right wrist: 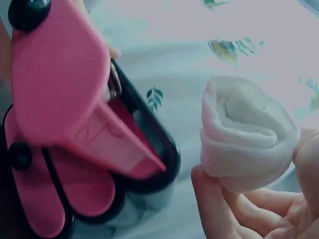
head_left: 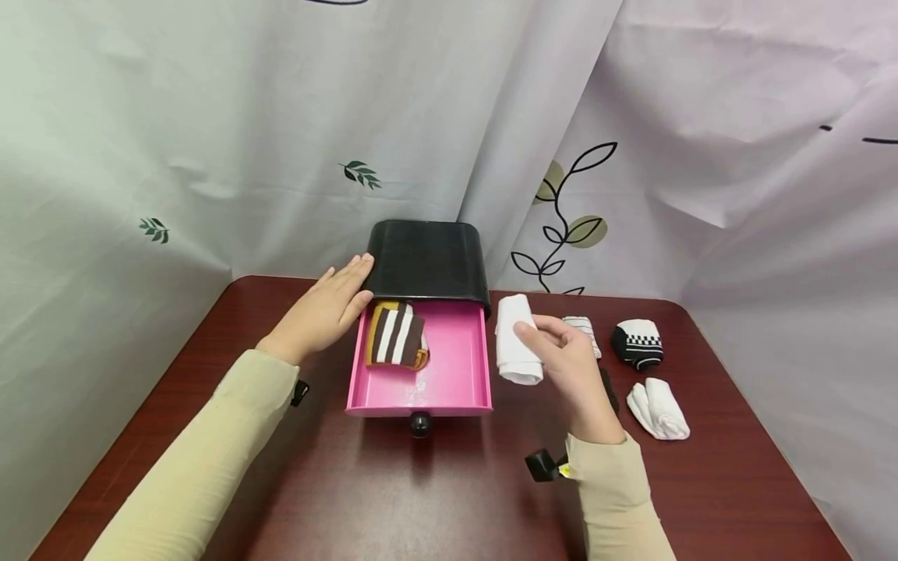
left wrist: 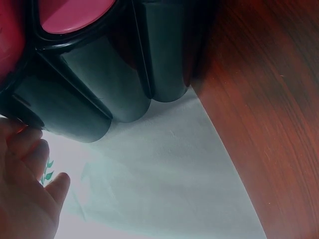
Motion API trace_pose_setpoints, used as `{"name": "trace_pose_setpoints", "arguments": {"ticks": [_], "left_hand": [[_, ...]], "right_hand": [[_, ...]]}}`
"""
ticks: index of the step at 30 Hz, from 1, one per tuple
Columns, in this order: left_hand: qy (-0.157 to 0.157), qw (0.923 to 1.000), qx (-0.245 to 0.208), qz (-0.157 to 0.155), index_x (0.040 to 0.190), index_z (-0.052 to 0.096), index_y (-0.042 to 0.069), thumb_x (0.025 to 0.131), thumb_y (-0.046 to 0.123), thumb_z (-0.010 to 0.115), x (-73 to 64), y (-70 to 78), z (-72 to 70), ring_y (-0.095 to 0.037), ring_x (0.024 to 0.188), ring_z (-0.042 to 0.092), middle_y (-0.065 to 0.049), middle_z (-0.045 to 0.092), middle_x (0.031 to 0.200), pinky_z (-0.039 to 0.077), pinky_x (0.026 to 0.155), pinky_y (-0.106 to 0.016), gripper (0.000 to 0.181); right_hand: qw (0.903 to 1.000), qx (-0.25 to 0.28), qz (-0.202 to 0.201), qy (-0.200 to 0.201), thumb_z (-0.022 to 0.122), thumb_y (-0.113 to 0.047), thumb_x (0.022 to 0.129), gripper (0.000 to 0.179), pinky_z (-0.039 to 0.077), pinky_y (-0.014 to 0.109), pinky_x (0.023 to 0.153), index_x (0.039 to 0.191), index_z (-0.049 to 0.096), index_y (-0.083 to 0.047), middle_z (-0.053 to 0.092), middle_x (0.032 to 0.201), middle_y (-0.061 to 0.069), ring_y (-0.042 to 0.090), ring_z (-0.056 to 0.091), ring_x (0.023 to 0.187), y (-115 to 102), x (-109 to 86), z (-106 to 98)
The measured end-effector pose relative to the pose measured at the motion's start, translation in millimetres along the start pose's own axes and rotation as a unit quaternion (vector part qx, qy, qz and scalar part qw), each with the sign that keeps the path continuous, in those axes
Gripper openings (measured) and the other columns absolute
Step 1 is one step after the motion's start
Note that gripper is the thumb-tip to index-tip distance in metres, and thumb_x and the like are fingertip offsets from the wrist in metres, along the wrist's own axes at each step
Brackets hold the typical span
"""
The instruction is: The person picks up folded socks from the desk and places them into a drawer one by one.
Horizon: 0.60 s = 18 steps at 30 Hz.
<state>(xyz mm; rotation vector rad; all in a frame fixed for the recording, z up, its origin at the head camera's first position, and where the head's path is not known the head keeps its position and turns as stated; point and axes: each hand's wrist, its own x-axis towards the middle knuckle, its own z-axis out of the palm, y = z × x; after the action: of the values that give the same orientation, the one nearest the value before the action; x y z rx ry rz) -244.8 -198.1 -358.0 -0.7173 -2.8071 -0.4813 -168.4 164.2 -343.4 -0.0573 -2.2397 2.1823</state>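
White roll point(head_left: 514, 349) in right grip point(head_left: 574, 366)

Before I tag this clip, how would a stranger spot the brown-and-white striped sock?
Find the glossy black plastic cabinet, then its open pink drawer. The striped sock lies on the drawer's left, the only sock showing mustard yellow.

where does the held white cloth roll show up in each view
Head: the white cloth roll is right of the open pink plastic drawer, in the right hand.
Left wrist: not in it.
Right wrist: right of centre, about mid-height.
Shared landmark: the glossy black plastic cabinet.
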Motion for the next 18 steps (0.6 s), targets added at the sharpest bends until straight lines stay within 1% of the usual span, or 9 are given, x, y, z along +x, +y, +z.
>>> {"name": "trace_pose_setpoints", "arguments": {"ticks": [4, 8, 12, 15, 18], "left_hand": [[0.0, 1.0, 0.001, 0.0, 0.161, 0.022, 0.005, 0.109, 0.039, 0.04, 0.6, -0.5, 0.9, -0.028, 0.155, 0.018, -0.012, 0.024, 0.166, 0.011, 0.125, -0.05, 0.065], [0.0, 1.0, 0.001, -0.001, 0.161, 0.022, 0.005, 0.109, 0.039, 0.041, 0.9, -0.1, 0.6, -0.028, 0.155, 0.018, -0.012, 0.024, 0.166, 0.01, 0.125, -0.05, 0.065], [-0.002, 1.0, 0.0, -0.002, 0.161, 0.022, 0.005, 0.109, 0.038, 0.041, 0.7, 0.7, 0.2, -0.028, 0.155, 0.018, -0.012, 0.024, 0.166, 0.01, 0.125, -0.05, 0.065], [-0.003, 1.0, 0.002, -0.003, 0.161, 0.022, 0.005, 0.109, 0.039, 0.041, 0.5, 0.9, 0.2, -0.028, 0.155, 0.018, -0.012, 0.024, 0.166, 0.01, 0.125, -0.051, 0.065], [-0.002, 1.0, 0.003, -0.002, 0.161, 0.022, 0.005, 0.109, 0.039, 0.041, 0.5, 1.1, -0.1, -0.028, 0.155, 0.018, -0.012, 0.024, 0.166, 0.011, 0.125, -0.051, 0.065]], "right_hand": [[0.9997, -0.013, -0.02, 0.002, 0.071, -0.018, 0.096, 0.036, 0.06, 0.026, 0.069, 0.123, 0.067, 0.006, 0.077, 0.095, 0.007, 0.01, 0.072, 0.074, -6, 0.7, 13], [0.9988, -0.039, -0.029, -0.008, 0.071, -0.017, 0.095, 0.035, 0.06, 0.025, 0.07, 0.124, 0.068, 0.003, 0.076, 0.103, 0.016, 0.011, 0.072, 0.075, -8, 3.2, 26], [0.9964, -0.074, -0.036, -0.022, 0.072, -0.015, 0.093, 0.036, 0.059, 0.025, 0.071, 0.125, 0.069, 0.001, 0.074, 0.108, 0.021, 0.015, 0.072, 0.082, -9, 5.3, 37], [0.9916, -0.117, -0.051, -0.023, 0.074, -0.017, 0.092, 0.037, 0.058, 0.024, 0.072, 0.124, 0.07, 0.0, 0.075, 0.107, 0.019, 0.019, 0.073, 0.087, -11, 7.2, 44], [0.9804, -0.182, -0.074, -0.019, 0.077, -0.021, 0.09, 0.038, 0.057, 0.024, 0.071, 0.122, 0.071, -0.002, 0.076, 0.102, 0.014, 0.02, 0.073, 0.086, -14, 8.7, 51]]}}
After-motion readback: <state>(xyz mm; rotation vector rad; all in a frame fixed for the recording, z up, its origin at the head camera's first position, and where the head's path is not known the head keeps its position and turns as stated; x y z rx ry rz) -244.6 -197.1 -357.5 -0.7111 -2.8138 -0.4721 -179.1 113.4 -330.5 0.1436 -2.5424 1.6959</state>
